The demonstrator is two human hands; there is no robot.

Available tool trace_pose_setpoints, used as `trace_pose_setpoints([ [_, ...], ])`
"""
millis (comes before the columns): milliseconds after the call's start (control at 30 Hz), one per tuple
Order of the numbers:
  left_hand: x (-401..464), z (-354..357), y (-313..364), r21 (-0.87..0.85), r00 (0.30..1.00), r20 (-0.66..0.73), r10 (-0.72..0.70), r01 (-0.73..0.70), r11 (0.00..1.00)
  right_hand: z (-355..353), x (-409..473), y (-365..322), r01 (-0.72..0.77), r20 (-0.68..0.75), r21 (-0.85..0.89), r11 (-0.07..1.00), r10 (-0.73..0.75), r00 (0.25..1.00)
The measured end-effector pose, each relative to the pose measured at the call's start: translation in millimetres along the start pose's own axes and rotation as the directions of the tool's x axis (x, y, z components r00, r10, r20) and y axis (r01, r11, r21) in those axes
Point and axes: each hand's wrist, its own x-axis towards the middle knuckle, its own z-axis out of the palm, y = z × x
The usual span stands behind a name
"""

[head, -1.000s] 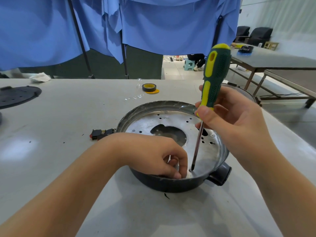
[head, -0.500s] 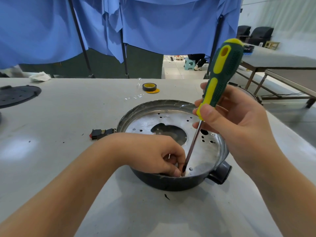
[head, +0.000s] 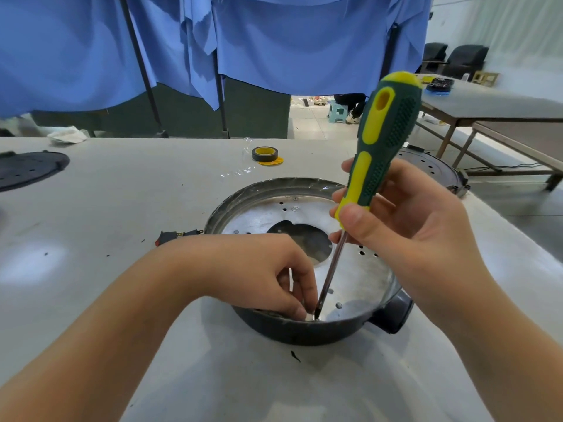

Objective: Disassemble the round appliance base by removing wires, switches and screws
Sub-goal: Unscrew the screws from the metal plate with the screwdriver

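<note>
The round appliance base [head: 268, 193] lies on the grey table, a dark shell with a shiny metal plate inside and a stub [head: 393, 315] at its near right. My right hand [head: 405, 226] grips a green and yellow screwdriver [head: 380, 141], tilted, its tip down at the plate's near rim. My left hand [head: 274, 275] reaches into the base with fingers curled, pinching something small right beside the tip; what it pinches is hidden. A removed black and red switch [head: 173, 236] lies on the table left of the base.
A roll of black and yellow tape [head: 265, 154] sits farther back. A dark round perforated cover [head: 27, 169] lies at the far left, another round base [head: 432, 169] behind my right hand. Blue cloth hangs on stands beyond the table's far edge.
The screwdriver has tilted so its handle leans right, and its tip has slid left along the near rim to meet my left fingertips. My left hand has barely shifted.
</note>
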Motion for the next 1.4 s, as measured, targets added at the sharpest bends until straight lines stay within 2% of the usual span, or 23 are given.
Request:
trace_pose_setpoints([
  [400,-3,1,5,-0.015,1.000,-0.003,0.024,-0.024,1.000,-3,0,2,0.038,0.013,-0.051,0.998,-0.037,0.999],
  [567,-5,5,4,-0.227,0.991,-0.060,0.121,-0.132,0.965,0,-1,0,0.062,-0.006,-0.030,0.998,-0.062,0.998],
  [667,-7,13,2,-0.411,0.980,-0.106,0.171,-0.200,0.889,0,-1,-1,0.039,0.079,0.023,0.999,-0.041,0.996],
  [767,-8,25,-1,-0.502,0.964,-0.230,0.137,-0.238,0.831,-1,-1,-2,-0.025,0.178,0.091,0.996,0.008,0.984],
  [867,-8,34,1,-0.483,0.924,-0.372,0.090,-0.275,0.831,-1,-1,-2,-0.052,0.211,0.073,0.996,0.036,0.977],
  [967,-6,39,4,-0.387,0.868,-0.489,0.086,-0.305,0.871,1,0,-1,-0.020,0.140,-0.008,1.000,0.021,0.990],
  [1067,-5,43,5,-0.316,0.815,-0.573,0.082,-0.312,0.896,0,1,-1,-0.006,0.105,0.036,0.999,0.003,0.995],
  [1167,-7,43,5,-0.291,0.826,-0.555,0.095,-0.300,0.909,-5,1,0,-0.028,0.175,0.056,0.998,0.018,0.984],
  [1267,-11,41,4,-0.405,0.872,-0.472,0.134,-0.349,0.845,-7,1,1,-0.069,0.219,0.069,0.995,0.052,0.974],
  [1333,-12,41,5,-0.434,0.863,-0.492,0.115,-0.358,0.827,-5,1,0,-0.076,0.221,0.033,0.997,0.067,0.973],
  [1400,-10,43,6,-0.416,0.821,-0.566,0.071,-0.359,0.836,-1,0,0,-0.062,0.201,-0.007,0.998,0.062,0.978],
])
